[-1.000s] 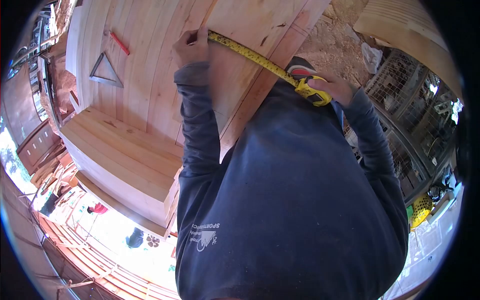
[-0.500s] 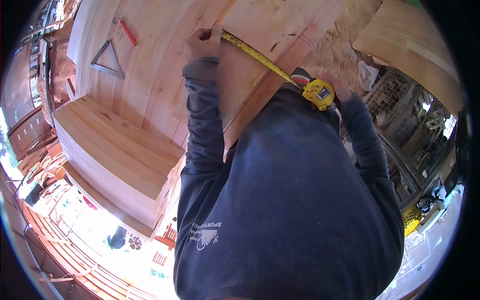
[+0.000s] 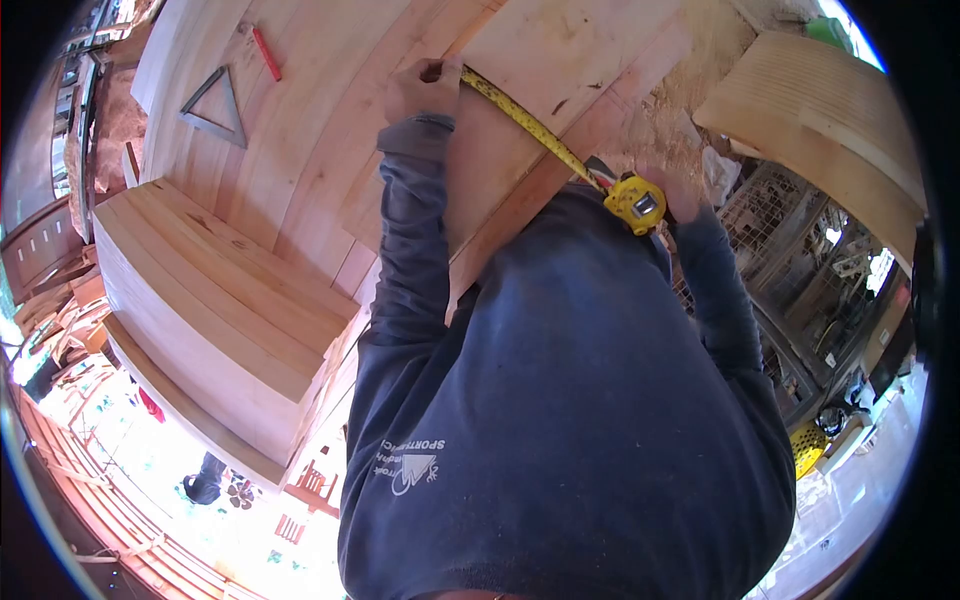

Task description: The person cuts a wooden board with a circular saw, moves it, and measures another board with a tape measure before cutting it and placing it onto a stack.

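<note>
My left hand (image 3: 420, 92) is closed at the free end of a tape measure's yellow blade (image 3: 530, 122), low over a pale wooden board (image 3: 560, 60). From there the marked blade runs straight across the board and past its near edge. My right hand (image 3: 680, 192) is wrapped around the outer side of the yellow tape measure case (image 3: 636, 204), just off the edge and close to my body. Some fingers of both hands are hidden. The board lies on a wider surface of joined planks (image 3: 330, 130).
On the planks to the left lie a red pencil (image 3: 266, 54) and a metal triangular square (image 3: 232, 108). A stack of thick boards (image 3: 220, 290) is nearer on the left. To the right are a curved wooden piece (image 3: 810, 110) and a wire mesh rack (image 3: 765, 205).
The view has shifted slightly. The tape case has tilted and turned a little in my right hand, while the blade stays stretched over the board from my left hand.
</note>
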Motion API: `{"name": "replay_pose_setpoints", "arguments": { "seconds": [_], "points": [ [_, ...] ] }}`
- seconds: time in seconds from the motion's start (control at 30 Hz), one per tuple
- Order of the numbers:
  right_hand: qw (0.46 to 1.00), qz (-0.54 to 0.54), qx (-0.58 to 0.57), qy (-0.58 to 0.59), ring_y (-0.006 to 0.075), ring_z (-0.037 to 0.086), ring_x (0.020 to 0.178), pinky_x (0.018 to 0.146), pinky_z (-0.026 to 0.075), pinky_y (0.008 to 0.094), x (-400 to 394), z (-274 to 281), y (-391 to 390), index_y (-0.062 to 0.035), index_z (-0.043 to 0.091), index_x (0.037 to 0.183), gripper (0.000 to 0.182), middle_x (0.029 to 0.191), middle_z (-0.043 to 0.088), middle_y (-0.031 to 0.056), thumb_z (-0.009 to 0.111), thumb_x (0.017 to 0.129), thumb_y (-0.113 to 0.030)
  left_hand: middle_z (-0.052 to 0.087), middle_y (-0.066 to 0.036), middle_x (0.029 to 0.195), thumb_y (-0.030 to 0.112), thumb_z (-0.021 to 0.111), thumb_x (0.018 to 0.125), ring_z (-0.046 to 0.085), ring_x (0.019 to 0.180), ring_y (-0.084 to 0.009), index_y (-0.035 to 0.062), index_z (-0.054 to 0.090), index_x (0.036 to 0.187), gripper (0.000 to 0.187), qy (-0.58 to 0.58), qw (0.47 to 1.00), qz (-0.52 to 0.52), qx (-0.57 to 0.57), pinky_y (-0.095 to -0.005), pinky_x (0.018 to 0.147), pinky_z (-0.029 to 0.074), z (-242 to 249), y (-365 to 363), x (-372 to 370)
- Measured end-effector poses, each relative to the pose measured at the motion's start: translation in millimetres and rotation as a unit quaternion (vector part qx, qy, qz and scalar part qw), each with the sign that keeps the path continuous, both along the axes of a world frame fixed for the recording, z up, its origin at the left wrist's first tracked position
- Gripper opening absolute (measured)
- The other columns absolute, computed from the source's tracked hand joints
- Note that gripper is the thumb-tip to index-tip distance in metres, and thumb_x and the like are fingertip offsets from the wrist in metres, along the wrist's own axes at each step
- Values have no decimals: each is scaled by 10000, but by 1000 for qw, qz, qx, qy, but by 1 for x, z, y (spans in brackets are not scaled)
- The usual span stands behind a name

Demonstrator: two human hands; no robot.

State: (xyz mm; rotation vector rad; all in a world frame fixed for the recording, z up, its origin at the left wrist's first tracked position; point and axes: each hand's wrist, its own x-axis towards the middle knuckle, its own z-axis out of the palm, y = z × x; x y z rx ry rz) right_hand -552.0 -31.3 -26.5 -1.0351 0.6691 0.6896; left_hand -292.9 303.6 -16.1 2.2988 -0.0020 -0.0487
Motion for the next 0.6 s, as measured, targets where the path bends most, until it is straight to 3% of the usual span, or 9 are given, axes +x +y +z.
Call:
{"name": "replay_pose_setpoints", "arguments": {
  "seconds": [0.17,0.2,0.27,0.33,0.4,0.5,0.6],
  "points": [
    [976,81,-114,-167,111,655,1052,926,516,267,20,71,44,-9,628,1291,426,1138,702,52,563,1097,-383,791,-142,887,351,780,909,758,816,-289,58,823,945,298,-2,1000,2,21,-393,768,583,21,-2,-9],
    [954,100,-172,-223,97,636,1047,877,516,271,32,84,58,-15,585,1284,423,1130,681,50,586,1090,-391,791,-140,886,332,773,916,758,815,-279,50,819,950,288,-20,1000,-8,-9,-388,764,580,13,-2,-9],
    [923,118,-245,-271,147,678,986,821,533,317,52,98,84,-22,558,1264,428,1060,699,84,618,1069,-398,790,-136,885,295,758,931,759,813,-260,34,812,961,269,-65,996,-19,-65,-379,755,575,-1,3,-5],
    [887,140,-306,-316,219,712,915,764,545,370,83,116,118,-27,534,1240,453,982,708,124,655,1040,-416,774,-107,837,274,743,948,738,782,-215,2,789,992,280,-29,979,14,-199,-365,736,566,18,5,-16],
    [849,158,-364,-348,313,738,833,704,552,431,114,143,153,-31,514,1210,498,898,707,170,695,1001,-444,761,-85,868,262,685,1000,720,850,-173,-15,758,1048,290,-4,965,-25,-260,-332,780,562,32,13,-36],
    [743,148,-459,-465,427,719,773,666,551,493,143,148,190,-20,512,1171,568,836,699,212,732,949,-493,732,-109,1092,327,569,1090,689,1021,-183,-16,695,1194,380,39,905,5,-423,-330,880,553,63,29,-72],
    [695,183,-441,-537,422,723,787,680,563,493,162,142,208,-19,529,1153,595,853,704,208,745,923,-524,696,-128,1225,411,485,1124,673,1107,-211,-11,627,1309,482,67,835,76,-541,-353,939,551,61,43,-95]
  ]
}}
